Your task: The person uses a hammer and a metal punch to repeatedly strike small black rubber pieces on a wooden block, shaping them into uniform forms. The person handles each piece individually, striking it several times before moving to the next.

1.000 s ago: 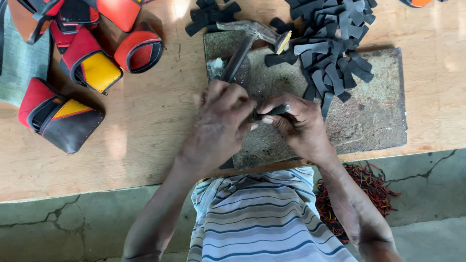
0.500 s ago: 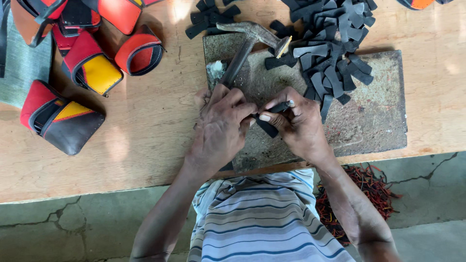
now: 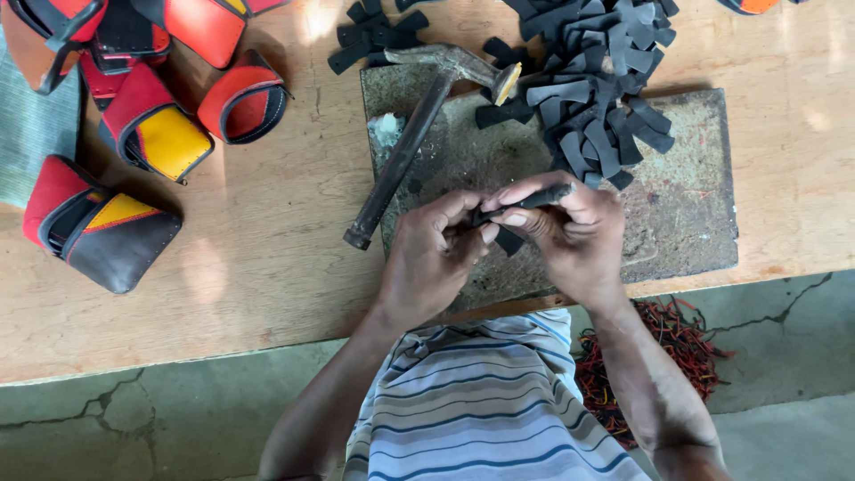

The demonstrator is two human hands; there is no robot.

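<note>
Over stone slab (image 3: 677, 214), both hands (image 3: 427, 258) (image 3: 574, 236) pinch black strip (image 3: 525, 200)

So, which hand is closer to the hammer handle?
Left. The left hand is just right of the lower end of the hammer, apart from it. The right hand is farther right, pinching a black strip with the left.

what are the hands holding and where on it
Both hands, left and right, pinch one dark strip: right fingers at its outer end, left at the near end.
</note>
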